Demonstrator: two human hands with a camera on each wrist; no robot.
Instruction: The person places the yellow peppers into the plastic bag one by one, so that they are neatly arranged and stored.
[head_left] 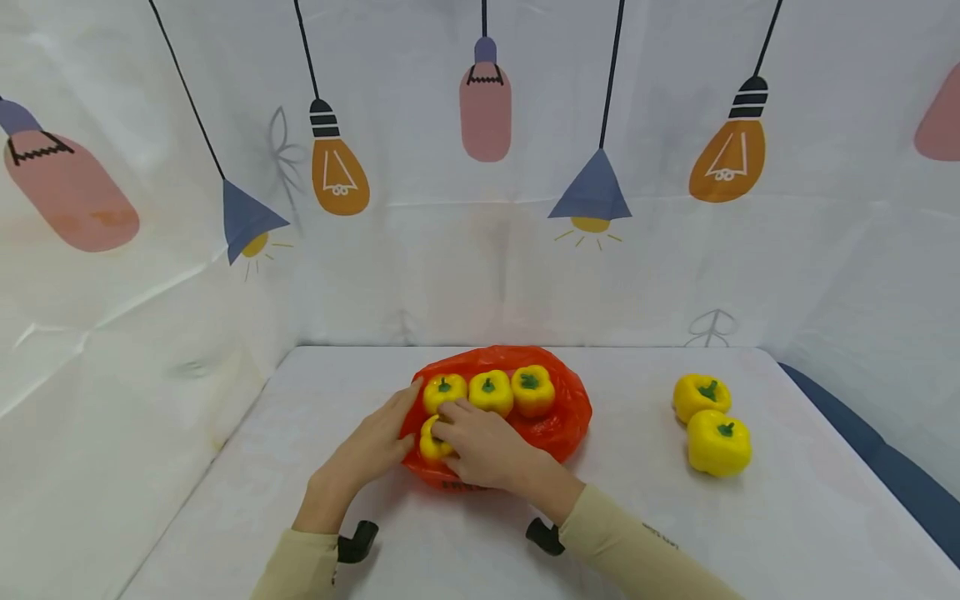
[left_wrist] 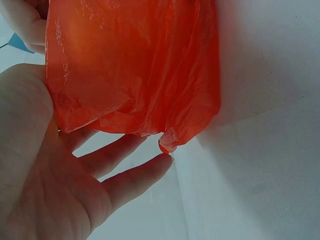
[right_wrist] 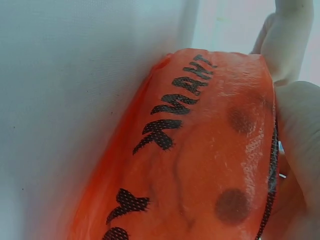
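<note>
Four yellow peppers (head_left: 491, 393) in the red bag (head_left: 572, 417), two loose peppers (head_left: 718, 443) left outside, to the right.
Head: the right hand (head_left: 483, 443), fingers curled, grips the near-left pepper (head_left: 429, 446). Left wrist: the left hand (left_wrist: 65, 177) touches the bag, fingers apart. Right wrist: fingertips hidden.

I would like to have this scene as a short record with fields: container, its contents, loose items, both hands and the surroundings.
container: red plastic bag, mouth open upward, dark printing on its side
contents: four yellow peppers with green stems visible on the back three
loose items: two yellow peppers outside the bag, on its right
left hand: touches the bag's left edge
right hand: grips the front pepper inside the bag
surface: white table
background: white backdrop with printed lamps
</note>
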